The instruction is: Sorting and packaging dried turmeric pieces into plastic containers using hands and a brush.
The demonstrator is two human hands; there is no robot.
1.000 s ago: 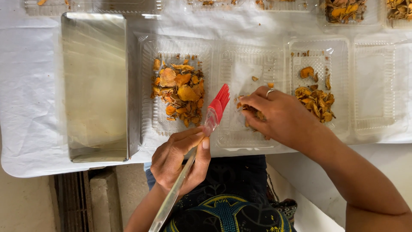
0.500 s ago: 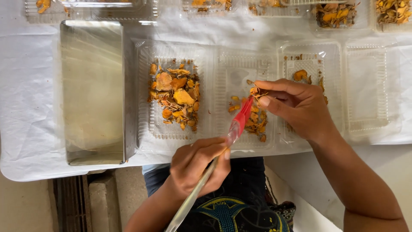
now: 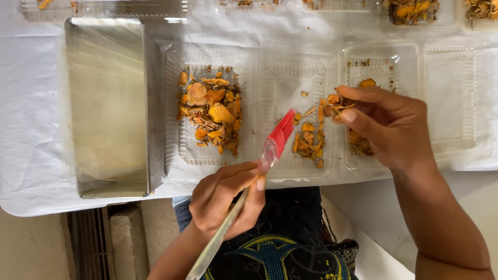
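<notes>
Table under white sheet [image 3: 31, 129]: steel tray [image 3: 106, 103] at left, clear plastic clamshells [image 3: 290, 67] just right of tray, further clear containers [image 3: 415, 10] along edge beyond tray.

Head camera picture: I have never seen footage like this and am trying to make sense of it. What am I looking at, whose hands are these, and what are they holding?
The camera sits on a person's head and looks down, so both bare hands are that person's own, reaching from the bottom edge.

The left hand grips a brush with a clear handle and red bristles, its tip over the middle tray. The right hand pinches a few dried orange pieces between thumb and fingers above that tray.

The table is covered in white sheeting. On it lie clear plastic trays side by side: one to the left holds a pile of orange chips, the middle one a smaller scatter. Further left stands a metal pan. More trays line the far edge.
</notes>
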